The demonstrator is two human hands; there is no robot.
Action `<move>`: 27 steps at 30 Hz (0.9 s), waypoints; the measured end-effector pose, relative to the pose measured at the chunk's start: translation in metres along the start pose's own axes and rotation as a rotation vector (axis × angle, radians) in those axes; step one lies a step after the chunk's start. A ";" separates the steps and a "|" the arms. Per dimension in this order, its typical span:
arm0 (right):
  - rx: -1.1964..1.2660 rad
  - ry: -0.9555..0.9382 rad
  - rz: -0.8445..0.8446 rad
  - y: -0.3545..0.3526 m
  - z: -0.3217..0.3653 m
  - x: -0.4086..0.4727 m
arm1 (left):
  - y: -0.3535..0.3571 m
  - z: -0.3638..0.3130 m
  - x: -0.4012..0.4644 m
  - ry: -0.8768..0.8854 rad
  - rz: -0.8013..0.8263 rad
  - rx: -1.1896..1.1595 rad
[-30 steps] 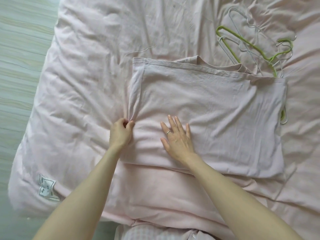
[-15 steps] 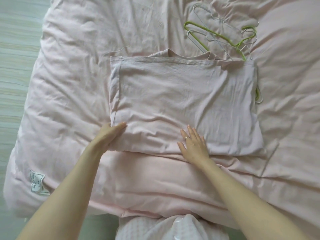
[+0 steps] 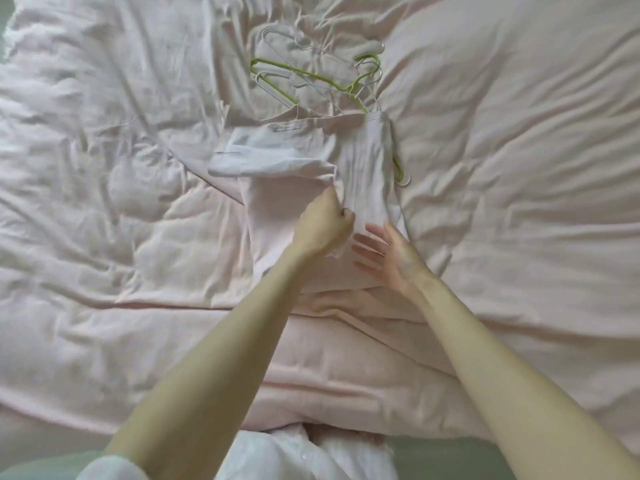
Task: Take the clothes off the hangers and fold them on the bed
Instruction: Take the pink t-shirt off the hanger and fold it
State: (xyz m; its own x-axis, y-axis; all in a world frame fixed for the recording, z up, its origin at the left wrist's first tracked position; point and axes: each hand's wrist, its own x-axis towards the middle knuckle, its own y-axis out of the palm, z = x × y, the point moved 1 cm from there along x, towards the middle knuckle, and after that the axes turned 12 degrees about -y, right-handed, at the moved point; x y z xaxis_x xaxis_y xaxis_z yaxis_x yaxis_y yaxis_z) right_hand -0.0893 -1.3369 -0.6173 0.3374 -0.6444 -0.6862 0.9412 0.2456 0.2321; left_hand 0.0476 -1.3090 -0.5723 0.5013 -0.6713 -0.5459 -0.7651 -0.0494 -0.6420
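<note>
Bedding fills nearly the whole view: a rumpled pale pink duvet [image 3: 121, 209] is spread over the bed, with deep creases running outward from the centre. On it, near the middle, a pale pink garment [image 3: 291, 168] is laid partly folded; its left portion is seen lifted and doubled over toward the right, blurred, while the right portion [image 3: 367, 168] is stretched in lengthwise pleats. Both bare forearms are extended from the lower edge toward the garment. Beyond the garment's far edge, a loose pile of hangers [image 3: 311, 77] is seen on the duvet, one of them bright green [image 3: 329, 83] among pale wire ones; the garment's top edge is laid over the near ends of the pile, and a green hook end [image 3: 400, 171] is visible just beside the garment's right edge.

The left hand [image 3: 323, 225] is curled into a fist, with a fold of the garment gripped at the fingers [image 3: 346, 216] near the cloth's middle. The right hand [image 3: 388, 254] is held just beside it, its fingers [image 3: 367, 245] straight and slightly spread over the lower part of the garment, nothing being held; whether the cloth is actually touched cannot be told through the blur.
</note>
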 end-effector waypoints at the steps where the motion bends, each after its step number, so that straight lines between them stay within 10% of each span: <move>1: 0.005 0.005 -0.023 -0.016 0.002 0.001 | 0.026 -0.011 -0.004 0.069 0.085 0.004; 6: -0.106 0.030 -0.043 -0.062 -0.008 0.008 | 0.089 0.000 -0.016 0.083 0.439 0.135; 15: -0.423 -0.115 -0.208 -0.063 -0.011 0.038 | 0.043 0.111 -0.002 -0.280 -0.200 -0.027; 27: -1.091 -0.123 -0.156 -0.096 -0.010 0.040 | 0.046 0.140 0.009 -0.619 0.036 -0.274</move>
State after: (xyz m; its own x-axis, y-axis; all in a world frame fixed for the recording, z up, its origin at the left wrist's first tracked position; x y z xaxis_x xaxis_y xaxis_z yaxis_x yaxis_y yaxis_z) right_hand -0.1660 -1.3793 -0.6741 0.2730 -0.7768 -0.5675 0.4721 0.6222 -0.6245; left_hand 0.0732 -1.2139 -0.6817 0.5504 -0.1325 -0.8243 -0.8193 -0.2757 -0.5028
